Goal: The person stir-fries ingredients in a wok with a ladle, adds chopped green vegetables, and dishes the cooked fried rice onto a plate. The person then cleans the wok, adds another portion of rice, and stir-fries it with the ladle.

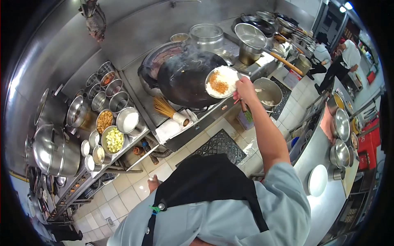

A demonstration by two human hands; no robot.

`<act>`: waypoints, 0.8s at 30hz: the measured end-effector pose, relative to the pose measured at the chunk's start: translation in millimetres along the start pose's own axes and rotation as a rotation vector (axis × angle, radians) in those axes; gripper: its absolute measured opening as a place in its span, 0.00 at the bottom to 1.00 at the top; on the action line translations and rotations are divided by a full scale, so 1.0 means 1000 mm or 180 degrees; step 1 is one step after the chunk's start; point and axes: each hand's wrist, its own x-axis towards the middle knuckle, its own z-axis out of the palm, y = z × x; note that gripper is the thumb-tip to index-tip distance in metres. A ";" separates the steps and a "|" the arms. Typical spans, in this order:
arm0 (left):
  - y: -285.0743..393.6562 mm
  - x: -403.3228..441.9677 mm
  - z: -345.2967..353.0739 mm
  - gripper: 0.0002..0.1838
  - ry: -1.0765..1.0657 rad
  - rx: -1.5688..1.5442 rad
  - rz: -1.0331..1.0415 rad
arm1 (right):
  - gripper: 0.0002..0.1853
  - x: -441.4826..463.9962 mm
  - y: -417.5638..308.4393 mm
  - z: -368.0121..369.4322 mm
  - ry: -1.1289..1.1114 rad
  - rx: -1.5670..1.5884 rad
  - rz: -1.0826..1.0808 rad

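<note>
The cook's right hand (245,89) has its fingers closed on the edge of a metal bowl (208,90) heaped with white food (226,76), an orange-brown patch lying on top. The bowl is at the right-hand edge of a big dark wok (186,84), with steam drifting about the stove. Down by the apron (197,180), I can see only a bit of the left hand (153,184); how far its fingers are open, or whether they hold anything, I can't tell. A bamboo brush (165,106) lies in front of the wok, its butt over a folded white cloth (171,130). Off to the left, bowls of diced green pieces (113,140) and brown chunks (105,119) sit side by side on the counter (137,137).
</note>
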 end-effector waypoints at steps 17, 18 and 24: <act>-0.051 -0.070 -0.004 0.42 0.0771 0.0112 -0.1577 | 0.15 0.074 -0.012 0.147 -0.0190 -0.3796 -0.2015; -0.047 -0.070 -0.001 0.42 0.0794 0.0108 -0.1571 | 0.17 0.058 -0.020 0.148 -0.0452 -0.3998 -0.2005; -0.007 -0.048 0.011 0.41 0.0674 0.0234 -0.1080 | 0.15 0.096 0.015 0.141 -0.0042 -0.4449 -0.2658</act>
